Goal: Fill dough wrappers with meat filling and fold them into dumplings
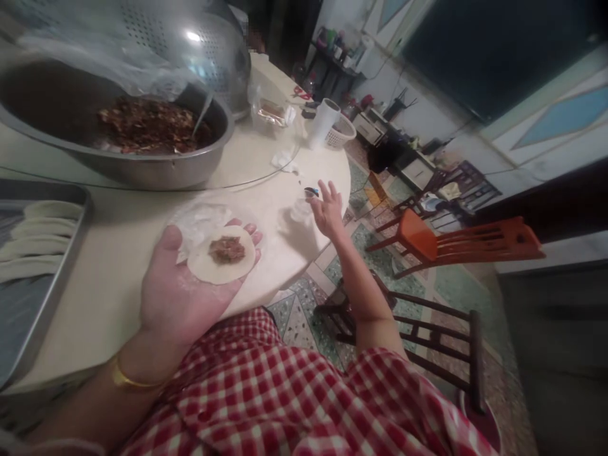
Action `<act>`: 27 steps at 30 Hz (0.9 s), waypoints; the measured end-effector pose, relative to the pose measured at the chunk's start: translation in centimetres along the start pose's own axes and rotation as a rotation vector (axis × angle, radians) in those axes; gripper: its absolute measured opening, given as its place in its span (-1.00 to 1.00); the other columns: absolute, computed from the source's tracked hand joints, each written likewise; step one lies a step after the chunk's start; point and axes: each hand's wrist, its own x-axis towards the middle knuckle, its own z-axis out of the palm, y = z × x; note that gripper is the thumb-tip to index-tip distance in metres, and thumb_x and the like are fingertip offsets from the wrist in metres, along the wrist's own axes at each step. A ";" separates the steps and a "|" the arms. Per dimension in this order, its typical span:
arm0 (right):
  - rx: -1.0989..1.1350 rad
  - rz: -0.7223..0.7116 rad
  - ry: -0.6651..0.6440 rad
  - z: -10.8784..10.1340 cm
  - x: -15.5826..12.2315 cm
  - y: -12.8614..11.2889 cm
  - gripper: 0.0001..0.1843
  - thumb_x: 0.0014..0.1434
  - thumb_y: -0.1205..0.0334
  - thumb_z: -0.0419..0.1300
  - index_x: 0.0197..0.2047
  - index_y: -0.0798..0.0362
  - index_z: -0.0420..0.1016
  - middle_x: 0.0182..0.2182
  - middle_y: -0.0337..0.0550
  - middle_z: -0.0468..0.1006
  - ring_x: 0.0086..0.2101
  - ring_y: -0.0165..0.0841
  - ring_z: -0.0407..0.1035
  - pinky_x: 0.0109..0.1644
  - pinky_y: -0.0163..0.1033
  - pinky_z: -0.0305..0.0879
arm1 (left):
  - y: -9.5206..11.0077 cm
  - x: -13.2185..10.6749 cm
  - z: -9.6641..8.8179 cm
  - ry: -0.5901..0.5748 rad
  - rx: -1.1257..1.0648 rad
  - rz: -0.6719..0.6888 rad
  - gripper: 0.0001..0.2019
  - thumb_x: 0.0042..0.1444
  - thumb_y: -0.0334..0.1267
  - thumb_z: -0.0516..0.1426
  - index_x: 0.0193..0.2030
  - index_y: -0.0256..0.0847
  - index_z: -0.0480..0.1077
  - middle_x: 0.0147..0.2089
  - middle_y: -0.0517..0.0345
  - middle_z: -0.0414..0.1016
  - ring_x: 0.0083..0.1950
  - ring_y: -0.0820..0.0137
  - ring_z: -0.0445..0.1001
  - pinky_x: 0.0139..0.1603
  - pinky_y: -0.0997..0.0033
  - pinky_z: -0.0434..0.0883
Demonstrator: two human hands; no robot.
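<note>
Your left grip (175,288) is lying palm up and open, thumb apart, and is carrying a thin, round dough wrapper (200,269) on the near side of the metal basin (137,171); crumbly brown filling (228,249) is resting at the wrapper's middle. Your right grip (327,210) is spreading its fingers to the right of the basin, with nothing visible in its hold. At the basin's near left, smooth, pale, crescent-shaped dumplings (40,244) are lying in a row on a shallow metal tray (71,253). Inside the basin, a dark, coarsely chopped mixture (152,123) is heaping up, and wrinkled clear film (118,66) is draping across the rim. Right of the basin, a clear package (273,114) is sitting, any print being too blurred to read. Smooth and cream-coloured, the counter (109,231) is curving round the basin's right; beyond, speckled floor tiles (297,320) are showing and an orange chair (418,237) is standing.
</note>
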 end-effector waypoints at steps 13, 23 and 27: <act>0.211 -0.726 0.076 -0.7 -6.2 -10.9 -0.34 0.38 -0.23 -0.29 0.25 -0.23 0.44 0.41 -0.31 0.21 0.48 -0.22 -0.24 0.53 0.15 -0.29 | 0.3 -0.9 -1.5 -0.162 -0.086 -0.064 -0.40 0.36 0.02 -0.06 0.49 -0.06 0.05 0.18 0.03 0.58 0.13 0.15 0.60 0.06 0.10 0.60; 0.112 -0.858 0.079 -0.3 -6.9 -10.0 -0.44 0.34 -0.26 -0.09 0.27 -0.32 0.40 0.42 -0.31 0.20 0.48 -0.16 -0.24 0.52 0.17 -0.45 | 1.6 -1.0 -2.0 -0.112 -0.058 0.022 -0.30 0.33 0.14 -0.10 0.48 -0.21 0.05 0.24 -0.15 0.51 0.27 0.06 0.48 0.07 0.10 0.59; 0.121 -0.896 0.115 -0.8 -7.4 -10.2 -0.40 0.32 -0.30 -0.10 0.28 -0.32 0.38 0.40 -0.30 0.23 0.48 -0.19 -0.23 0.53 0.14 -0.44 | 1.7 -0.9 -1.9 -0.154 0.005 0.042 -0.27 0.32 0.15 -0.10 0.47 -0.31 0.06 0.20 -0.21 0.54 0.24 0.05 0.51 0.00 0.15 0.62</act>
